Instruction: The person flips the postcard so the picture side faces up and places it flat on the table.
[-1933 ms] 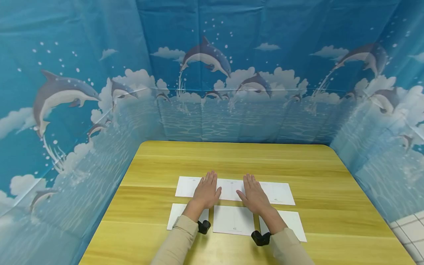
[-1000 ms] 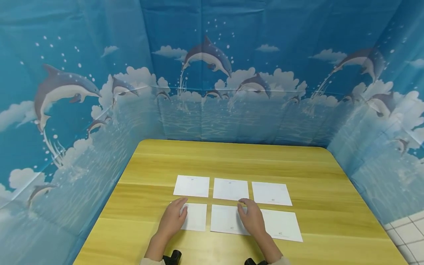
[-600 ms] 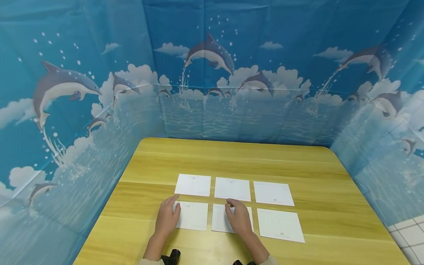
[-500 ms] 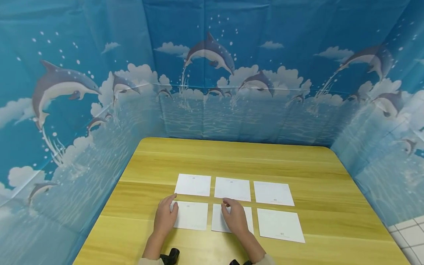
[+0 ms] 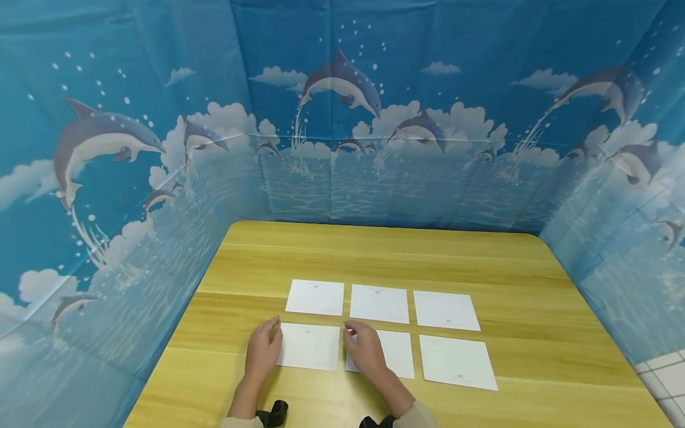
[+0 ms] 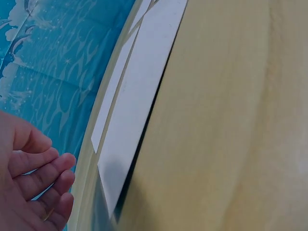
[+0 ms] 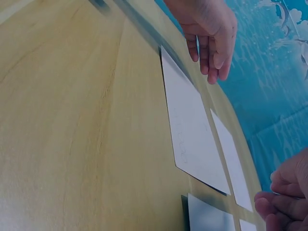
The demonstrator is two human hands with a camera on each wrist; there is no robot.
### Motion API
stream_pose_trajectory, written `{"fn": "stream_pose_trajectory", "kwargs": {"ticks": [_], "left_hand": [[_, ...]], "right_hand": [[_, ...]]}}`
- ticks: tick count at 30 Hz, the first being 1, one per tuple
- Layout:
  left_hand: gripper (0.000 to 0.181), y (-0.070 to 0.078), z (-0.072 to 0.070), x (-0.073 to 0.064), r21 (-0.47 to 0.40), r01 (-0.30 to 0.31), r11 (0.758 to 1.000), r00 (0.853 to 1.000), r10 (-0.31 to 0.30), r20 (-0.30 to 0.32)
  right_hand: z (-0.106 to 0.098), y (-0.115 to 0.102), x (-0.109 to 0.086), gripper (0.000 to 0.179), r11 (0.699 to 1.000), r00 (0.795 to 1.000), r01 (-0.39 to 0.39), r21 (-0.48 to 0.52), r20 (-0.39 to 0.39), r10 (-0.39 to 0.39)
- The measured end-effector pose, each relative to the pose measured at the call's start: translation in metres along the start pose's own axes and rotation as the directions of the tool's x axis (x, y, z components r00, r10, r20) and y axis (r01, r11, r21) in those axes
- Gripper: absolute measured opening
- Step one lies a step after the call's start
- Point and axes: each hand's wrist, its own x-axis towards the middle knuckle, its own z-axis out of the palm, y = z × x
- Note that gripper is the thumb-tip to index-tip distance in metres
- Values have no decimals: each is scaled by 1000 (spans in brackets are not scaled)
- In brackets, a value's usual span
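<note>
White cards lie in two rows. My left hand hovers beside the left edge of the front-left card, fingers loosely bent and holding nothing. Over the left part of the front-middle card is my right hand, also holding nothing, its fingertips near the gap between the two cards. The left wrist view has the left hand above and apart from the near card. In the right wrist view the right hand and the left hand flank one card bearing faint marks.
The front-right card and the rear-row cards, left, middle and right, lie flat on the wooden table. A blue dolphin curtain surrounds the table's back and sides. White tiles show at right.
Both hands have drawn back from flat over the rear row to the front row, fingers now bent. Both then shifted left, the right hand further, uncovering the front-right card. The cards stay in two rows.
</note>
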Motion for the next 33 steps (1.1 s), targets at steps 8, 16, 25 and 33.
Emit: {"fn": "stream_pose_trajectory", "kwargs": {"ticks": [8,16,25,33], "left_hand": [[32,-5,3,-2,6,30,1000,1000,-30,10],[33,-8,5,-4,49,39,998,999,-41,36],[32,-10,5,-3,63,38,997,999,-40,29],[31,-11,3,-5,41,28,999,1000,-28,5]], "right_hand": [[3,-1,3,16,1000,999,12,-29,37,-11],[6,0,1,17,998,997,-19,-66,75,24],[7,0,1,18,996,994,-45,-72,99,52],[10,-2,4,13,999,993,-16,-44,120,22]]}}
